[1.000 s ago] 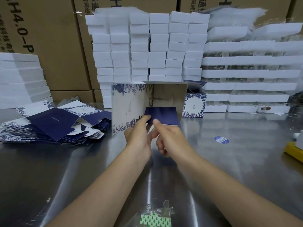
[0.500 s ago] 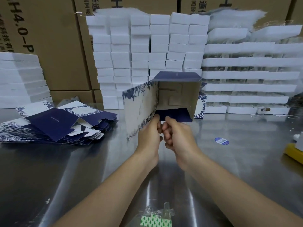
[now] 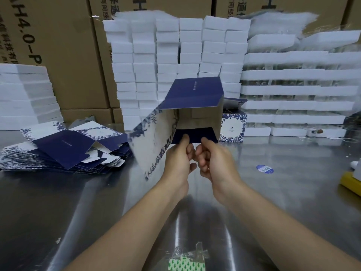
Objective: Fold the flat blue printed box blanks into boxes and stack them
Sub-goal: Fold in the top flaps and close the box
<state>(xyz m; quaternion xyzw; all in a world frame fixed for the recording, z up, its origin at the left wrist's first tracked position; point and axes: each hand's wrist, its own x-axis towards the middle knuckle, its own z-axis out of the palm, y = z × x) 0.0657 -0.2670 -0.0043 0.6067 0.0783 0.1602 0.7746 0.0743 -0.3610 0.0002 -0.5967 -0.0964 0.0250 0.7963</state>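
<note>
A steel worktop (image 3: 283,202) carries white foam blocks (image 3: 168,55) stacked in tight columns along its far side. Long white trays (image 3: 293,90) are piled to the right, and a leaning pile of white sheets (image 3: 25,94) stands at left. Brown cartons (image 3: 64,55) with black lettering stand behind. A round blue sticker (image 3: 264,169) lies on the steel, a yellow object (image 3: 349,182) sits at the right edge, and a green-and-white packet in clear wrap (image 3: 185,263) lies nearest the camera.
</note>
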